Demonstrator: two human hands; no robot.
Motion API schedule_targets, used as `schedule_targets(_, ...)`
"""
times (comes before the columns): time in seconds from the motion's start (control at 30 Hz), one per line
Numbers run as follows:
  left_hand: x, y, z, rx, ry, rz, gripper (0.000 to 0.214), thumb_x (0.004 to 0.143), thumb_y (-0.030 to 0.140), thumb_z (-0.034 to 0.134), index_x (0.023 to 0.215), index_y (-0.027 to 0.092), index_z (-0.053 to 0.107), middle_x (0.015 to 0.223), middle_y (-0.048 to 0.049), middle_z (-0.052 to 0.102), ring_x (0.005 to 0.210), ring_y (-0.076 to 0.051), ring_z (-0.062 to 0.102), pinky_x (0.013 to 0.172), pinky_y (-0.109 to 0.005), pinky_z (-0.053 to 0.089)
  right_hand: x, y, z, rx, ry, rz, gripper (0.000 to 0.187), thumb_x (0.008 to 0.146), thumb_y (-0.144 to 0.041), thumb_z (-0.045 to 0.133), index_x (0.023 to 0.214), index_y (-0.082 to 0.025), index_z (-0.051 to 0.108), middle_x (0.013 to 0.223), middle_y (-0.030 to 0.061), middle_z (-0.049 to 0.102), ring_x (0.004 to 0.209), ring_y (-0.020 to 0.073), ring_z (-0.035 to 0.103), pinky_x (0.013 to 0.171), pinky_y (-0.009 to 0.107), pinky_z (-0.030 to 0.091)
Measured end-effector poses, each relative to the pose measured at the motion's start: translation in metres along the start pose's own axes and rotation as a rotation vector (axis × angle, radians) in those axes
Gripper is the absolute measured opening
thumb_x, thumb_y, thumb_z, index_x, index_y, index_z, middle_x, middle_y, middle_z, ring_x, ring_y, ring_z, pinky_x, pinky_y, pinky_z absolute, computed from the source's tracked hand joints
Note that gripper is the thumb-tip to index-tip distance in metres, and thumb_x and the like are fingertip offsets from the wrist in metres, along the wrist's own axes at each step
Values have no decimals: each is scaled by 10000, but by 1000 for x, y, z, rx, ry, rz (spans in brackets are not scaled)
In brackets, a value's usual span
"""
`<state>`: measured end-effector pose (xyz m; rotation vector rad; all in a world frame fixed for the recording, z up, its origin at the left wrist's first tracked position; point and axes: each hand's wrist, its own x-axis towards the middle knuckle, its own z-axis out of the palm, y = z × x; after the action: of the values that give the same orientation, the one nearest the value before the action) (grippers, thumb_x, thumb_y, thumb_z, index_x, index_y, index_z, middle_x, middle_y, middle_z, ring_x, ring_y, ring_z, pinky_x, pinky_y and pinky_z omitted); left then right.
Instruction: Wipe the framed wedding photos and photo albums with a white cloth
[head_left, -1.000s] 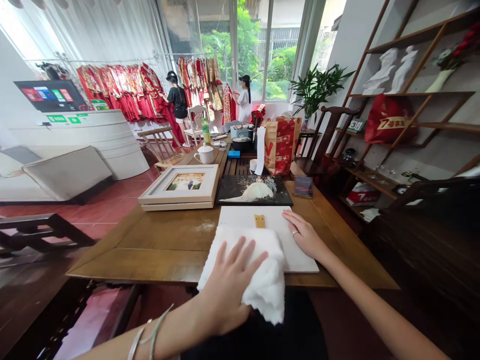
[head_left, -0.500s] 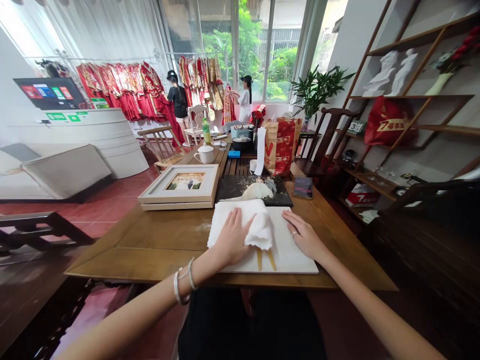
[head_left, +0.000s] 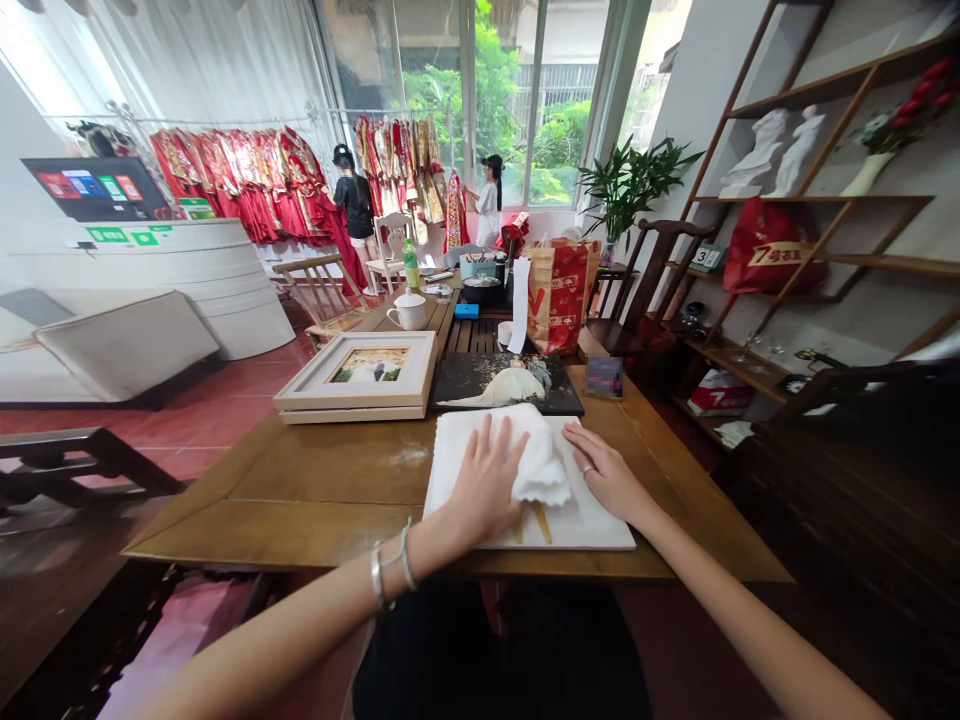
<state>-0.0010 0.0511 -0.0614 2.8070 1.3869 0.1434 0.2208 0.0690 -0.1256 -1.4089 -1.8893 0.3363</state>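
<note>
My left hand [head_left: 484, 482] lies flat with spread fingers on a white cloth [head_left: 480, 440], pressing it against a white board [head_left: 592, 520] that lies on the wooden table [head_left: 330, 490]. My right hand [head_left: 607, 475] rests open on the board's right side, fingers flat, a ring on one finger. A light wooden piece [head_left: 541, 522] shows on the board just below the cloth, between my two hands.
A framed photo [head_left: 360, 372] in a pale frame and a dark picture panel [head_left: 506, 382] lie beyond the board. Further back stand a white cup [head_left: 409, 310], a red gift bag [head_left: 561, 290] and a pot. Two people stand by racks of red garments. Shelves line the right wall.
My left hand slid the cloth from the board's near edge up toward its far edge, then slightly right. The wooden piece became uncovered below the cloth. My right hand stayed put.
</note>
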Motion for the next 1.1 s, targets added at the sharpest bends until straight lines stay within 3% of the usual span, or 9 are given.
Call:
schedule_targets(0.13,44,-8,4,84,15,203,729,724,235,508,1378,22,268,1478,-175,203,1358,-341,116,1072,-473,187,1,0,0,32,0,-22,405,855,-210,395,1222,-192,566,1329,98,521,1275,239,420,1076,460,311)
schedule_targets(0.23,47,0,4,133,30,317,688,753,268,498,1349,-13,304,1447,-207,265,1339,-319,201,1074,-457,186,2,2,-1,62,-15,-25,426,829,-189,407,1224,-216,566,1331,81,521,1276,243,418,1071,465,315)
schedule_targets(0.5,-49,71,-6,141,-24,408,757,783,413,480,1349,-55,296,1441,-243,247,1336,-379,174,1062,-513,199,5,9,-1,194,4,54,391,809,-216,417,1127,-226,644,1290,69,563,1251,234,455,1077,469,302)
schedule_targets(0.57,-61,81,-7,141,-37,392,774,787,434,477,1355,-56,287,1445,-242,238,1341,-380,157,1060,-519,204,5,9,0,213,11,75,388,812,-216,412,1118,-235,650,1285,55,570,1254,224,452,1086,466,287)
schedule_targets(0.67,-44,82,-7,150,-77,300,758,796,403,485,1358,-62,281,1440,-253,237,1337,-379,176,1049,-527,222,6,12,0,267,16,67,377,804,-245,432,1106,-246,657,1272,35,583,1245,221,464,1084,449,298)
schedule_targets(0.8,15,62,-4,171,-83,114,723,799,360,511,1349,-61,302,1424,-262,270,1326,-369,220,1038,-517,240,5,15,-1,321,4,77,399,758,-271,488,1121,-230,648,1245,35,604,1211,270,496,1033,450,369)
schedule_targets(0.93,57,37,-3,174,-45,103,679,798,318,523,1355,-9,312,1436,-244,259,1329,-342,226,1044,-500,227,4,9,-4,286,-2,85,440,760,-204,474,1182,-217,600,1227,51,618,1149,300,546,930,446,454)
schedule_targets(1.0,57,34,-4,174,-44,123,662,796,301,520,1356,11,320,1443,-228,257,1332,-331,223,1049,-489,224,3,7,-4,269,0,68,448,758,-188,473,1189,-220,592,1229,51,617,1157,294,540,934,435,452)
schedule_targets(1.1,31,48,-6,191,-66,157,687,786,312,515,1352,-24,318,1439,-244,250,1331,-350,216,1050,-499,220,3,9,-3,252,2,41,426,756,-225,490,1163,-227,614,1245,52,605,1212,276,495,1010,440,391)
